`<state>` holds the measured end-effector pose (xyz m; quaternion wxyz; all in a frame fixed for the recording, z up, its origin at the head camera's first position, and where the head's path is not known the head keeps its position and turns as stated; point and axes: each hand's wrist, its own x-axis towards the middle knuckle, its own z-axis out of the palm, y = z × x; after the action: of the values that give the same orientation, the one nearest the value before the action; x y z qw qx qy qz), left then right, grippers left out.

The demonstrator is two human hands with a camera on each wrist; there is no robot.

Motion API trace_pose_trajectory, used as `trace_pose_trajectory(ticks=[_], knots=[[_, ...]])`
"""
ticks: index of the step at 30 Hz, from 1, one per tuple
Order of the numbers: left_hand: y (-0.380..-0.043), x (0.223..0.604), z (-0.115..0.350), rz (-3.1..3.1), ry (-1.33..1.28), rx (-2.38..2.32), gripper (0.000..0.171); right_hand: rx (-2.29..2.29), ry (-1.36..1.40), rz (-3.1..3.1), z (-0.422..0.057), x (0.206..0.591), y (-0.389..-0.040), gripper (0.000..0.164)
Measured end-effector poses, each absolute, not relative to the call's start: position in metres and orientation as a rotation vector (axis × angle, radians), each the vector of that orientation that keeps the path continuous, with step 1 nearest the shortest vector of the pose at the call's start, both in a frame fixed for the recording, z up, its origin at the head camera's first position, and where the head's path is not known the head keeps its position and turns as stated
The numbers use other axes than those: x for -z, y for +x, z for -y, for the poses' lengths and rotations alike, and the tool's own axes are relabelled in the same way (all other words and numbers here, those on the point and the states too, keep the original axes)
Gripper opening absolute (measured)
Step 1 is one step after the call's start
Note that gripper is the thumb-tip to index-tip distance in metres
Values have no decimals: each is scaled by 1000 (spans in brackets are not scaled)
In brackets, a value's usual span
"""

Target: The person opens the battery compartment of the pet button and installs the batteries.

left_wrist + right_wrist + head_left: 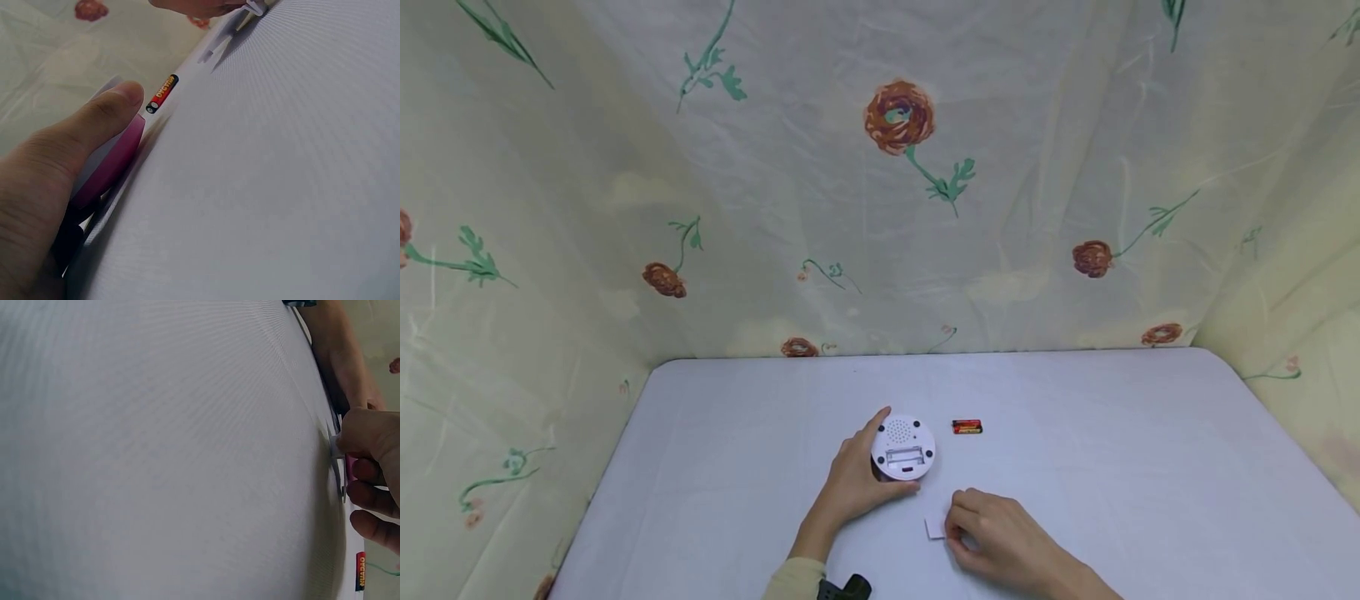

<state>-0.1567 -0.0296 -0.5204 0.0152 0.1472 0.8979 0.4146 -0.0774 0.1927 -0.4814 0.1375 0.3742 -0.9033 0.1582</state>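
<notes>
Left hand (853,477) grips the device (898,435); right hand (996,533) pinches a white piece (935,528).
Left thumb and fingers clasp the device's rim, its slot (906,457) facing up; two batteries (967,427) lie on the table (1112,467) just to its right, and the white piece is nearer the person.

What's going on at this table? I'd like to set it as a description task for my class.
A person's left hand grips a round white-and-pink device, its perforated underside facing up and its open rectangular slot showing no batteries. The right hand pinches a small, flat white piece nearer the person. Two red-and-black cylindrical batteries lie side by side on the white tabletop, right of the device.
</notes>
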Motion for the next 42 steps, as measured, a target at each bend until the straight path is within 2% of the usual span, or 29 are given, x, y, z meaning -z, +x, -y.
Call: trace_pose_trajectory(ticks=[19,31,42], knots=[[-155,521,30,-2818,506,-1300,110,-644,984,2700,-198,485,-78,17],[-157,521,30,-2809,482,-1284,109,-668,668,2654,-228,492,-114,25],[-158,523,31,-2812,499,-1285,109,-819,475,2702,-234,501,-145,31]])
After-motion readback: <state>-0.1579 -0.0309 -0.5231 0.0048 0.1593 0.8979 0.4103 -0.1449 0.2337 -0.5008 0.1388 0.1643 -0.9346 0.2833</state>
